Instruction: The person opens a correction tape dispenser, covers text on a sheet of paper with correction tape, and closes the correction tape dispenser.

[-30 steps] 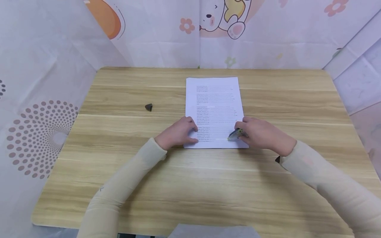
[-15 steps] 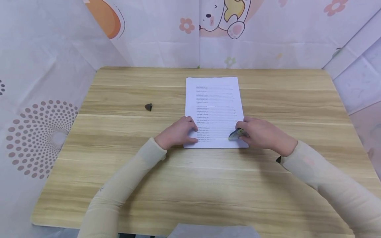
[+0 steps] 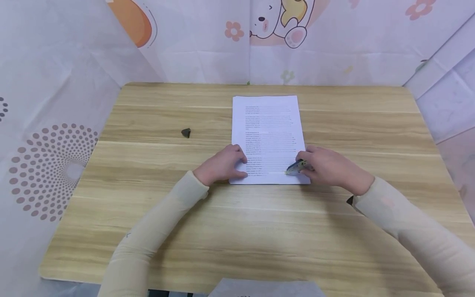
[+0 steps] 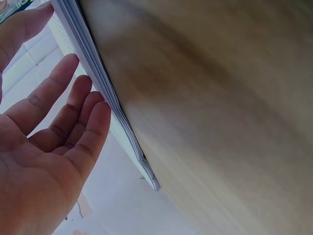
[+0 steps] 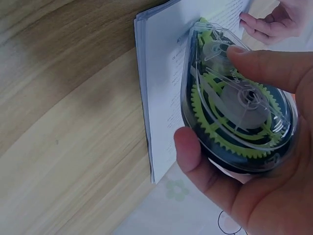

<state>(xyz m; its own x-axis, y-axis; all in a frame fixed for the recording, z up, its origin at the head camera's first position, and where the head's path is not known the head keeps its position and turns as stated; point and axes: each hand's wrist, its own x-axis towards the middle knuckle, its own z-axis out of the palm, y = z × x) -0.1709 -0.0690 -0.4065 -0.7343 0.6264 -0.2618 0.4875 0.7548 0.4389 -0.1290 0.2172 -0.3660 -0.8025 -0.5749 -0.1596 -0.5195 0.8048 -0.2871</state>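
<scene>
A stack of printed paper [image 3: 272, 100] lies on the wooden table, its sheet edges visible in both wrist views. My right hand [image 3: 328, 167] holds a correction tape dispenser [image 5: 239, 103] with a clear case and green gear wheels. Its tip is at the page near the lower lines of text, toward the right. In the right wrist view the thumb lies on the case and a fingertip curls round its other side. My left hand [image 3: 224, 165] rests at the stack's lower left edge, thumb and fingers spread apart, fingertips against the paper [image 4: 90, 49].
A small dark cap-like piece [image 3: 186, 133] lies on the table [image 3: 156, 165], left of the paper. White patterned sheets [image 3: 193, 41] hang behind the table and at its sides. A pale grey surface [image 3: 265, 288] shows at the table's near edge.
My right hand has shifted slightly to the right with the correction tape dispenser, its tip staying near the same line. The left hand and the paper keep their places.
</scene>
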